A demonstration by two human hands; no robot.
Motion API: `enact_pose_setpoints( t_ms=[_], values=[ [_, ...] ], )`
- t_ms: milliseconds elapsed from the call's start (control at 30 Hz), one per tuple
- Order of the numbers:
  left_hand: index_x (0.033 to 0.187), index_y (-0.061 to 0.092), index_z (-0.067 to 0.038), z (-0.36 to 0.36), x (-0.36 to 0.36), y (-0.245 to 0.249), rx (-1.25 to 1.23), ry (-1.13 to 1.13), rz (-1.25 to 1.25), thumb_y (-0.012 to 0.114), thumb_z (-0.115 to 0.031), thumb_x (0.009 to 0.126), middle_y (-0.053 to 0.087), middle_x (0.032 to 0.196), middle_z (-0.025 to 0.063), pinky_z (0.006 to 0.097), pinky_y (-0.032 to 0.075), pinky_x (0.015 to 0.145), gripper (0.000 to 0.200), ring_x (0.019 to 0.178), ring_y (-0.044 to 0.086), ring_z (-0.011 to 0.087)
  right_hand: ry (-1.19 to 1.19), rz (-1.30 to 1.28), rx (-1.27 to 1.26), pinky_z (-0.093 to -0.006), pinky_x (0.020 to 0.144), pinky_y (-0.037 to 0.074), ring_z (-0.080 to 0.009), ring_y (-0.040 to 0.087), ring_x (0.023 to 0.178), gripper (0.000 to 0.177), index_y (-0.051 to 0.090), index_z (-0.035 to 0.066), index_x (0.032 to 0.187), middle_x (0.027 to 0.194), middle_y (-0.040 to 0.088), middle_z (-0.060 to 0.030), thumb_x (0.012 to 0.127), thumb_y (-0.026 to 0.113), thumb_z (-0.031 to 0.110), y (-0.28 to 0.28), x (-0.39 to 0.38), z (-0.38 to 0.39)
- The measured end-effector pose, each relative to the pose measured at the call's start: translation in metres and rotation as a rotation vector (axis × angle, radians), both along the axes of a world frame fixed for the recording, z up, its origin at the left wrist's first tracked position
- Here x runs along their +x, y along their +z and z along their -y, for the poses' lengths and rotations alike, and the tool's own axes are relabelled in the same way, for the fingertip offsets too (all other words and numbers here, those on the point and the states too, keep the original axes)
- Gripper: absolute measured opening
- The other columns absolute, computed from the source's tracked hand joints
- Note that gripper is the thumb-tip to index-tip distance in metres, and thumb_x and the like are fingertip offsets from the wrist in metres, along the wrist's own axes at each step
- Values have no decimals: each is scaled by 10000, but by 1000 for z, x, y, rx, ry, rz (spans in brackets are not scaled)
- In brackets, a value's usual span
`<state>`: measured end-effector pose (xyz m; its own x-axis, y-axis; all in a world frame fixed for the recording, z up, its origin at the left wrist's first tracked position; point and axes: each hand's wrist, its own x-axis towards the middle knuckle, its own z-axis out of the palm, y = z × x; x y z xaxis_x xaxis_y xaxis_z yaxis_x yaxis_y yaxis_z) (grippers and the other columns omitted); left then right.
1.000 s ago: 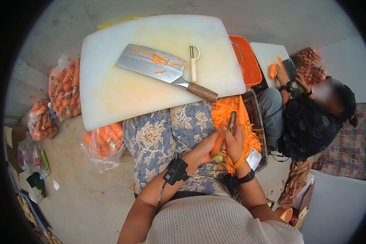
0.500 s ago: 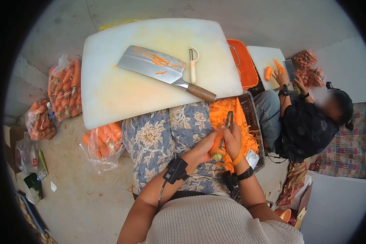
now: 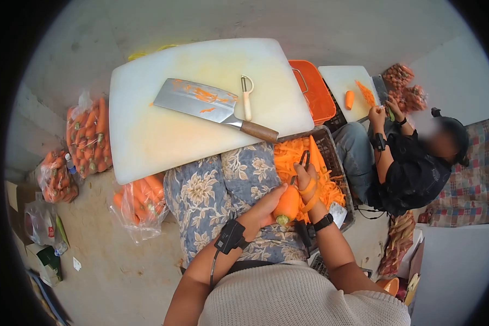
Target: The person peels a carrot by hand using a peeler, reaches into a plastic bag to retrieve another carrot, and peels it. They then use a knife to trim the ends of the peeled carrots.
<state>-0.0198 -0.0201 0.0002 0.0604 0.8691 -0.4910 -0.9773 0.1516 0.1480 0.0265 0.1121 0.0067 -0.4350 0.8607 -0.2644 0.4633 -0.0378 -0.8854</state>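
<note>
My left hand [image 3: 268,206] is wrapped round a thick carrot [image 3: 287,205], its green-tipped stem end pointing back toward me. My right hand [image 3: 308,182] grips a dark metal peeler [image 3: 305,157] close to the carrot's far end. An orange strip of peel lies across the right hand. Beneath both hands, orange peelings [image 3: 328,187] and a whole carrot [image 3: 317,155] fill a dark plastic crate [image 3: 339,157] beside my floral-covered lap.
A large white cutting board [image 3: 141,130] carries a cleaver [image 3: 198,103] with orange shreds and a pale-handled peeler [image 3: 247,103]. Bagged carrots [image 3: 89,136] stand left. An orange bin [image 3: 315,92] stands behind the crate. At right a person [image 3: 413,157] works at another board [image 3: 337,79].
My right hand and its peeler have slid toward the carrot's far end, baring more of the carrot. A peel strip now drapes over that hand. The view has shifted slightly.
</note>
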Motion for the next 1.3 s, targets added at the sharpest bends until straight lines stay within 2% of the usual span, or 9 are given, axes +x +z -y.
enact_pose_setpoints(
  t_ms=[333,400,567,633,767,1067,1133,1167,1300],
  values=[
    [1118,442,-43,-7,-2,3,-14,-36,-24,386,-386,918,555,948,96,336,525,653,401,779,595,201,-56,-175,-144,-264,409,327,-104,399,437,260,436,30,678,539,434,-17,758,599,216,-49,10,-26],
    [1121,442,-49,-7,-2,2,-22,-54,-25,387,-389,917,557,950,93,333,526,651,399,779,596,197,26,-122,-216,-274,549,402,-145,513,614,319,561,-63,780,730,571,-87,735,587,252,-45,13,-27],
    [1131,441,-67,-9,-5,-2,-33,-103,-10,392,-395,915,563,951,89,331,528,654,396,781,600,194,39,-155,-305,-264,533,392,-132,501,594,323,560,-57,773,701,564,-70,738,591,262,-55,12,-32],
    [1165,392,-99,-11,-6,0,-34,-122,-7,367,-360,928,544,991,63,318,526,654,354,821,586,168,-49,-218,-297,-257,369,290,-101,379,388,258,454,38,628,489,424,-15,745,608,208,-57,6,-29],
    [1165,399,-86,-9,-5,-2,-38,-109,0,378,-367,924,555,1010,75,316,527,674,371,846,592,175,-55,-250,-356,-255,366,292,-105,382,386,254,460,39,631,492,429,-15,744,605,214,-50,3,-26],
    [1142,419,-45,-9,-1,-4,-66,-81,-36,431,-395,898,553,973,132,370,533,657,427,805,603,242,0,-274,-417,-260,380,307,-108,394,391,252,460,28,605,493,433,-17,737,591,198,-71,9,-33],
    [1139,420,-43,-8,-1,-3,-60,-80,-56,433,-400,896,555,970,135,372,535,652,432,805,605,247,31,-168,-393,-261,510,392,-155,502,541,297,575,-17,672,629,555,-65,723,564,275,-59,12,-28],
    [1137,419,-55,-6,-2,-3,-43,-109,-64,423,-393,902,553,981,106,351,530,675,412,819,598,217,-29,-297,-438,-267,382,310,-108,398,396,259,464,23,590,493,430,-14,735,591,196,-55,9,-25],
    [1129,423,-63,-3,-1,3,-10,-127,-72,423,-378,906,551,989,78,335,527,688,386,828,592,190,-4,-307,-432,-272,384,313,-111,405,399,276,464,28,579,492,433,-17,743,582,217,-63,11,-27]
  ],
)
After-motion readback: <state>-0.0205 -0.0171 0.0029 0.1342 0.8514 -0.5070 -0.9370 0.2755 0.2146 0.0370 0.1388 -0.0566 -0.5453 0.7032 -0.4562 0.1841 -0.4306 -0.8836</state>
